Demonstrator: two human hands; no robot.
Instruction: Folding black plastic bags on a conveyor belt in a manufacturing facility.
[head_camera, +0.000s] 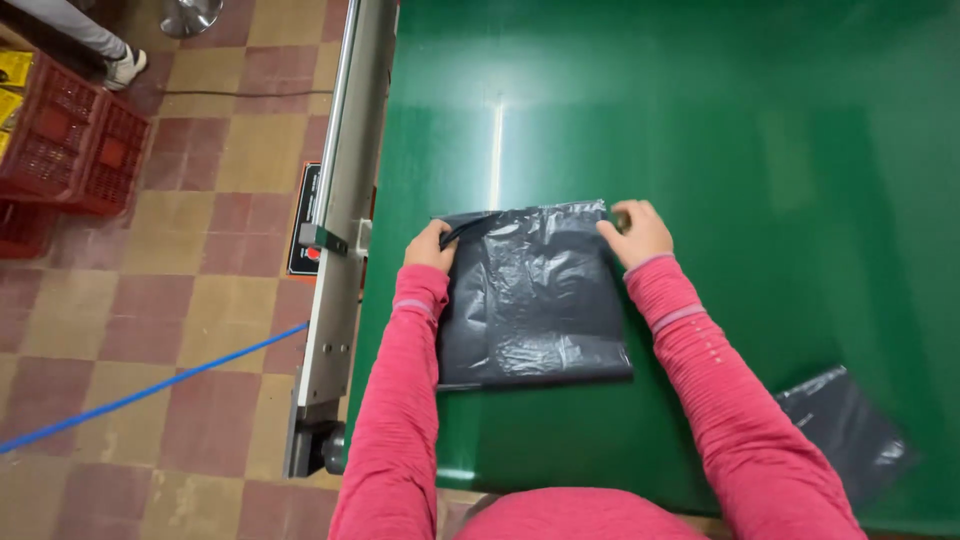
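A glossy green surface (700, 120) reflects an overhead light. Along its left edge runs a metal rail (340, 220). The floor (220, 260) is checkered red and tan tile, with red crates (70, 150) by it.

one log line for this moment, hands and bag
left hand: grips bag's far left corner | right hand: grips far right corner | dark plastic bag: flat on green belt | second bag: near right
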